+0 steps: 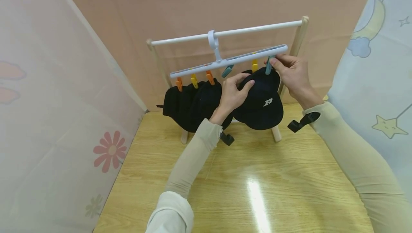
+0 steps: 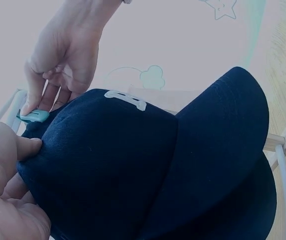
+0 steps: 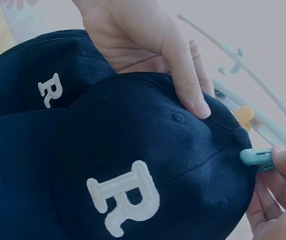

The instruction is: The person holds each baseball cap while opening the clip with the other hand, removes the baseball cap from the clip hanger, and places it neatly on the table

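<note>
A dark baseball cap (image 1: 260,113) with a white letter R hangs below the right end of a pale clip hanger (image 1: 238,59). My left hand (image 1: 232,95) pinches the edge of its crown between thumb and fingers. At the hanger's right end my right hand (image 1: 296,75) squeezes a teal clip (image 1: 268,68) at the cap's top; in the right wrist view the teal clip (image 3: 255,157) overlaps the crown's edge. A yellow clip (image 1: 255,65) sits just left of it. Behind, the right wrist view shows a second dark cap (image 3: 75,82), also bearing an R.
Further left, dark headwear (image 1: 190,106) hangs from orange and yellow clips (image 1: 194,81). Another teal clip (image 1: 227,70) dangles mid-hanger. The hanger hooks over a white rod (image 1: 257,29) on a wooden stand (image 1: 299,36), which rests on a wood-grain table (image 1: 180,161) between fabric walls.
</note>
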Demonstrator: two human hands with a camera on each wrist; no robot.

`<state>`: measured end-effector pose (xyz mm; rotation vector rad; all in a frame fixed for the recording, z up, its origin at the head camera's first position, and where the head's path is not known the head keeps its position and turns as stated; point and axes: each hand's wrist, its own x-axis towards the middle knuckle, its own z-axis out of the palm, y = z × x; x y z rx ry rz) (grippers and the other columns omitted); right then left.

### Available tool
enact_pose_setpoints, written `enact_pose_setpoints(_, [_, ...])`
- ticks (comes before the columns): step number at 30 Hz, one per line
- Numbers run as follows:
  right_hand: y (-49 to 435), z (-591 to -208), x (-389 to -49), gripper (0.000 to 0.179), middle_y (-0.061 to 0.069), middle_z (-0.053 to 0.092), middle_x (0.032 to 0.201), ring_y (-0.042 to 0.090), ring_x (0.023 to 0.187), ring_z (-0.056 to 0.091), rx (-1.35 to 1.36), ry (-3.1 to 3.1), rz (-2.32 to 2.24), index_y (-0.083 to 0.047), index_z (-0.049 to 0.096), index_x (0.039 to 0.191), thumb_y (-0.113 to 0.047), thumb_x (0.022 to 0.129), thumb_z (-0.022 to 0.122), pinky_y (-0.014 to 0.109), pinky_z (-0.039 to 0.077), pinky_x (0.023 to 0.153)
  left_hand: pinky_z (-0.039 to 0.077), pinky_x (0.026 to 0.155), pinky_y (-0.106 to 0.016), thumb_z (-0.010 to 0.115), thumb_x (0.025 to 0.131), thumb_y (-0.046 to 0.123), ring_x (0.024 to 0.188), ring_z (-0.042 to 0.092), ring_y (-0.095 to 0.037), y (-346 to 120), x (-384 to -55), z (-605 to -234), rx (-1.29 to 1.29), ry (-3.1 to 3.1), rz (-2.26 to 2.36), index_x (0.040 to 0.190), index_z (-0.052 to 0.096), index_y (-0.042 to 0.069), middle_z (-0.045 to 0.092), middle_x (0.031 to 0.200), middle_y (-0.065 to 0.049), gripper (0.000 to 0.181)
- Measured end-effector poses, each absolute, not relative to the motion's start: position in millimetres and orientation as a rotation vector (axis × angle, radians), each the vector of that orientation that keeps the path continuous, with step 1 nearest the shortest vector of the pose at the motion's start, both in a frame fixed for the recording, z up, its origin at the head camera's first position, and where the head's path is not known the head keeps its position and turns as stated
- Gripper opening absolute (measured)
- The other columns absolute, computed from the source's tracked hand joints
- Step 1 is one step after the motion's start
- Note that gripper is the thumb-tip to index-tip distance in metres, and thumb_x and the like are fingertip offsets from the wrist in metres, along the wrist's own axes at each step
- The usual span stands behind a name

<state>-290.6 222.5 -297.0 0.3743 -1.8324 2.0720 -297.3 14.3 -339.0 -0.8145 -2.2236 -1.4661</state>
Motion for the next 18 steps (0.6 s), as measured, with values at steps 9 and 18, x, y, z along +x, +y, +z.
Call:
enact_pose_setpoints(9, [223.7,-297.9,-289.6,0.034,-0.005,0.083,0.093,0.008,0.099,0.076,0.369,-1.855,2.057,0.003,0.073,0.132,-0.009,0.100,0.075,0.016,0.055,0.094,0.056,0.089,-0.018,0.072,0.104,0.015,0.110,0.076,-0.020,13.9,-294.3,-341.1,-0.797,-2.241,-1.484,0.126,0.076,0.002,0.079,0.123,-0.013,0.026])
enact_pose_setpoints(18, [222.9,-297.8,-290.9,0.031,-0.005,0.083,0.093,0.009,0.098,0.074,0.383,-1.845,2.051,0.002,0.075,0.129,-0.009,0.100,0.075,0.019,0.056,0.090,0.056,0.094,-0.020,0.072,0.104,0.014,0.114,0.076,-0.023,12.1,-293.0,-344.0,-0.794,-2.233,-1.503,0.125,0.076,0.001,0.079,0.124,-0.014,0.025])
